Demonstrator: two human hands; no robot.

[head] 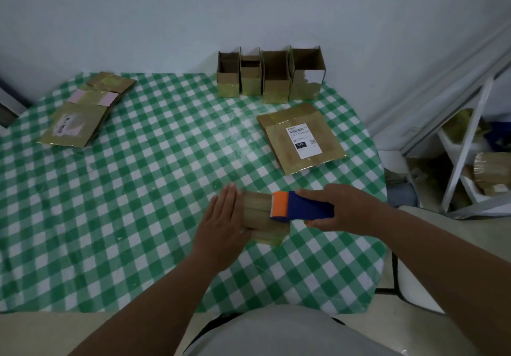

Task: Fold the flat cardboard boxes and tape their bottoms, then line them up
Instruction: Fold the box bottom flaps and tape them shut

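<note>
A: Where is the box being worked on?

B: A small folded cardboard box (261, 214) lies on the green-and-white checked tablecloth (138, 189), near the table's front edge, between the two hands.

A: What is the left hand doing?

B: The left hand (222, 217) lies flat against the box's left side, fingers straight and together, pressing on it without gripping.

A: And the right?

B: The right hand (337, 207) has its fingers wrapped round a blue and orange tape dispenser (301, 206). The dispenser's orange end rests on top of the box.

A: What about the finished ones?

B: Four upright open boxes (269, 75) stand side by side in a row at the far edge of the table, against the wall, each touching or just beside its neighbour. Their lower parts look shiny with tape.

A: Any flat ones left?

B: A flat box with a white shipping label (301, 138) lies to the right, between the row and the hands. A stack of flat boxes (85, 112) sits at the far left, well apart from the hands.

A: Anything off the table?

B: A white shelf (464, 145) stands on the right with more cardboard on it.
</note>
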